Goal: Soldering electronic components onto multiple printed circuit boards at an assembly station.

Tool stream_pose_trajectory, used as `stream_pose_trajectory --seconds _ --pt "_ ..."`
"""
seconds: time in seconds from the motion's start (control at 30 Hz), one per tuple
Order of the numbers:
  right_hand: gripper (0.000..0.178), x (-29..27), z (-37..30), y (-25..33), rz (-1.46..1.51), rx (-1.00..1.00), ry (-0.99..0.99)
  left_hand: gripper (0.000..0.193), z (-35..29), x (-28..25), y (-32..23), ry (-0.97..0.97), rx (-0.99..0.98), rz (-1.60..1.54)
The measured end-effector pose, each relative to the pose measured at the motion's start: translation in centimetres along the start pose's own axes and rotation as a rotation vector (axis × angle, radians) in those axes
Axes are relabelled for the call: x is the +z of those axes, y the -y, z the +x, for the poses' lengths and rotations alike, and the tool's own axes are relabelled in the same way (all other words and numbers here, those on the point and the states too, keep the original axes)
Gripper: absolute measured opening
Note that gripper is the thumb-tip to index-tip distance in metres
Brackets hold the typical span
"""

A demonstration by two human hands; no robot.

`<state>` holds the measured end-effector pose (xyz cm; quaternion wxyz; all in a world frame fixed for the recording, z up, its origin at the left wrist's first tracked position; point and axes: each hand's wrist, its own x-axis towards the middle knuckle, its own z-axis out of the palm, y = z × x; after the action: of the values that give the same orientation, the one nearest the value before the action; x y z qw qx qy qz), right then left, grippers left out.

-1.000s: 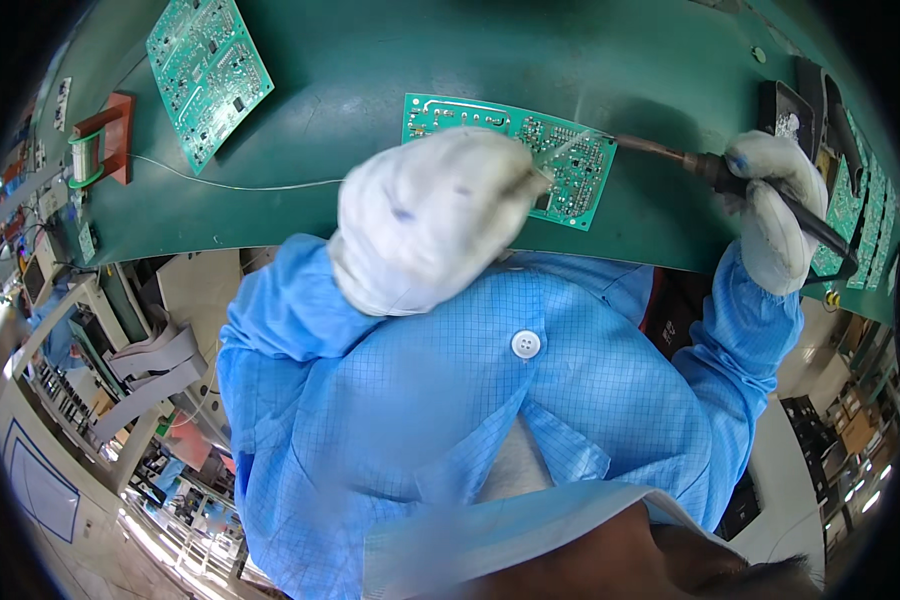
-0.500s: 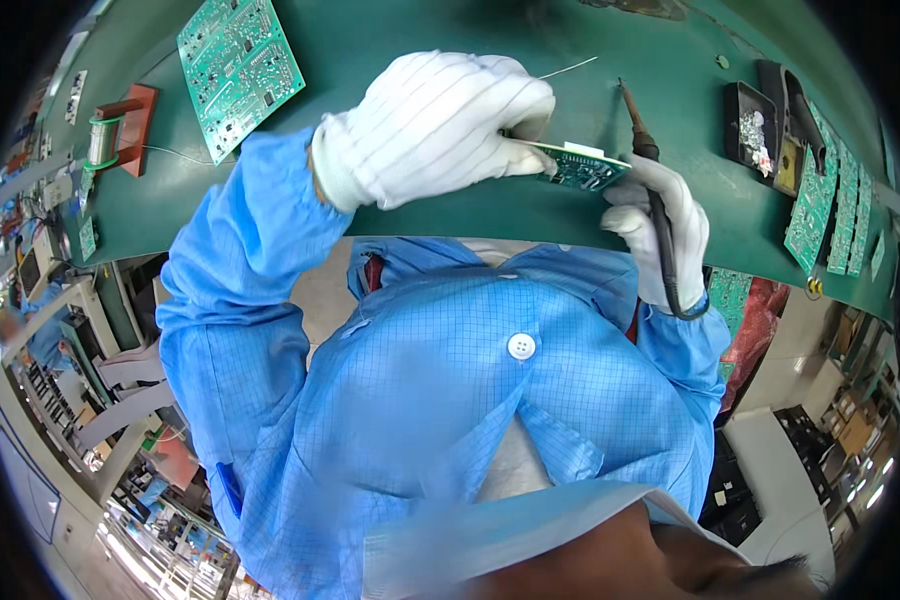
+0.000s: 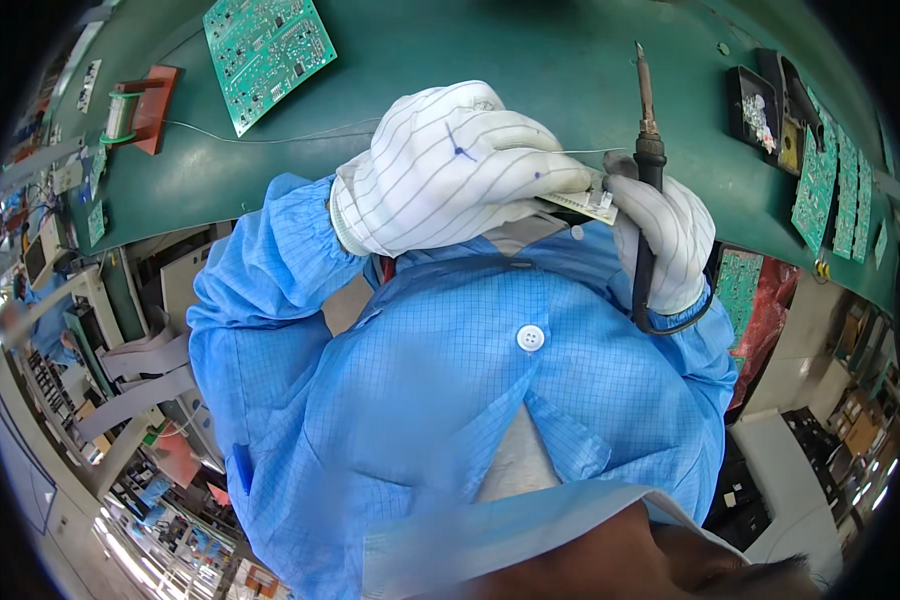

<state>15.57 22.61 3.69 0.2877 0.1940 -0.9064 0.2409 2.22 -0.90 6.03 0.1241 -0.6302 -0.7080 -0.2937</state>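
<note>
My left hand (image 3: 460, 170), in a white striped glove, is closed on a small circuit board (image 3: 592, 207). The board is tilted near the table's front edge, much of it hidden by the fingers. A thin solder wire (image 3: 590, 151) passes by the left hand and sticks out beyond its fingers to the right. My right hand (image 3: 678, 235), also gloved, is closed around a soldering iron (image 3: 650, 150) held upright in the picture, its bare tip pointing to the far side. The right fingertips, one darkened, are close to the board's right end; whether they touch it I cannot tell.
A solder spool (image 3: 121, 117) on a red-brown stand (image 3: 158, 110) is at the left, near a large green circuit board (image 3: 268, 55). At the right lie a black tray (image 3: 740, 105) with small parts, a dark holder (image 3: 785, 90) and several narrow boards (image 3: 818, 185). The green table (image 3: 510, 45) lies beneath.
The small board has turned, its pale side now showing, and come nearer my body. The soldering iron has swung more upright. Solder wire now lies across the table behind my left hand.
</note>
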Motion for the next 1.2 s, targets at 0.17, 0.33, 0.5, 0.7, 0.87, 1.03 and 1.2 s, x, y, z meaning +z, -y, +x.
stream_pose_trajectory --seconds 0.17,0.33,0.5,0.7,0.87,1.03,1.2 --pt "0.038 -0.3 0.1 0.2 0.006 -0.014 0.017 0.033 0.1 0.2 0.4 0.053 -0.051 -0.142" --pt "0.036 0.6 0.2 0.1 0.056 0.07 -0.059 0.032 1.1 -0.1 0.7 0.119 -0.109 -0.181" --pt "0.031 -0.7 1.2 -2.1 0.121 0.238 -0.052 0.037 4.4 0.0 5.8 0.355 -0.391 -0.51" --pt "0.027 -4.8 3.3 -3.9 -0.21 0.301 -0.016 0.046 5.9 1.4 11.3 0.632 -0.485 -0.831" --pt "0.029 -6.5 5.8 -4.8 0.359 0.243 0.083 0.046 6.5 0.8 12.5 0.848 -0.436 -1.037" --pt "0.03 -5.8 6.6 -6.6 0.43 0.223 0.178 0.044 5.8 0.9 11.7 0.775 -0.473 -1.009" --pt "0.031 -5.4 6.7 -6.6 0.417 0.233 0.214 0.045 5.7 0.7 11.5 0.787 -0.513 -1.036"
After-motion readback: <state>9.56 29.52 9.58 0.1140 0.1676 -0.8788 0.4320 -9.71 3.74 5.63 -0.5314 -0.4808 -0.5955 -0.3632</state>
